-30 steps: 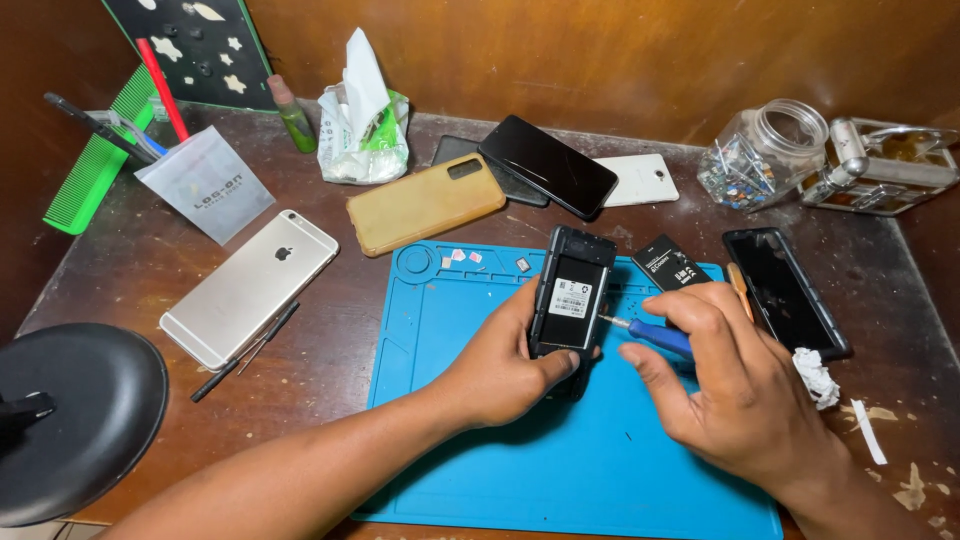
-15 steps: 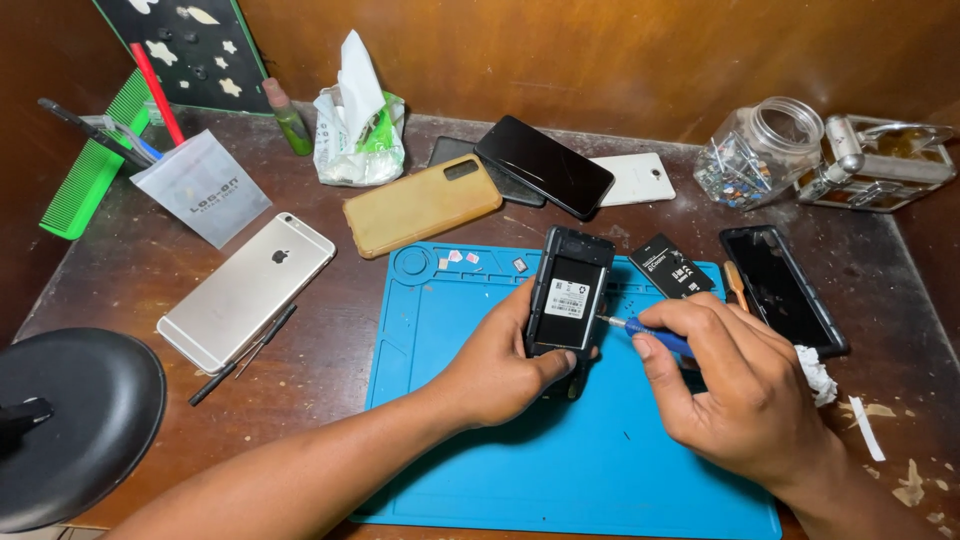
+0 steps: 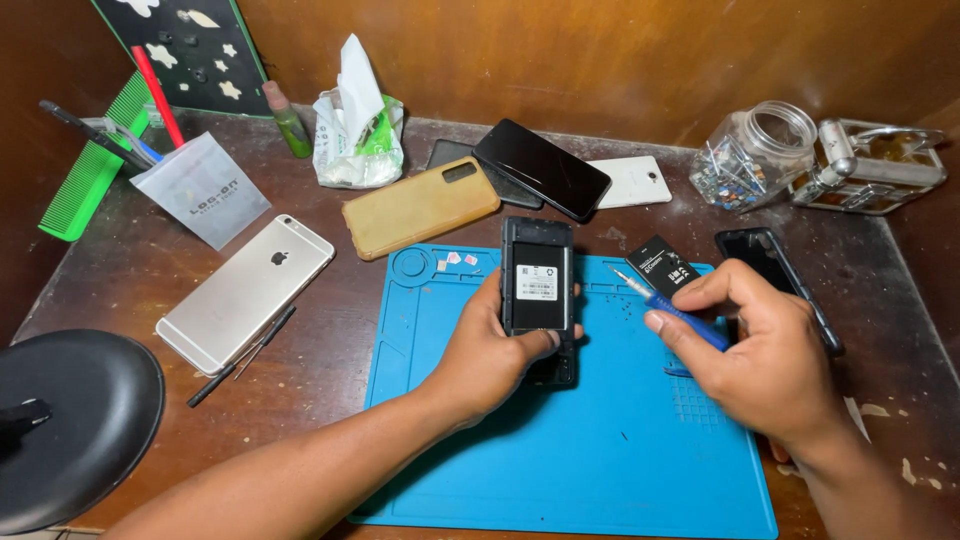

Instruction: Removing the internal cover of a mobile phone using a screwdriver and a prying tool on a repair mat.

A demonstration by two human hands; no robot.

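Black phone (image 3: 537,275) in left hand (image 3: 490,355) stands lengthwise, top end away.

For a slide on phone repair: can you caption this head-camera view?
Left hand holds an opened black phone over a blue mat; right hand holds a blue screwdriver.

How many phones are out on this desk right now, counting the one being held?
6, possibly more hidden: the open black phone in the left hand; a silver phone face down; a tan-cased phone; a black glass phone overlapping a white phone; a dark phone behind the right hand.
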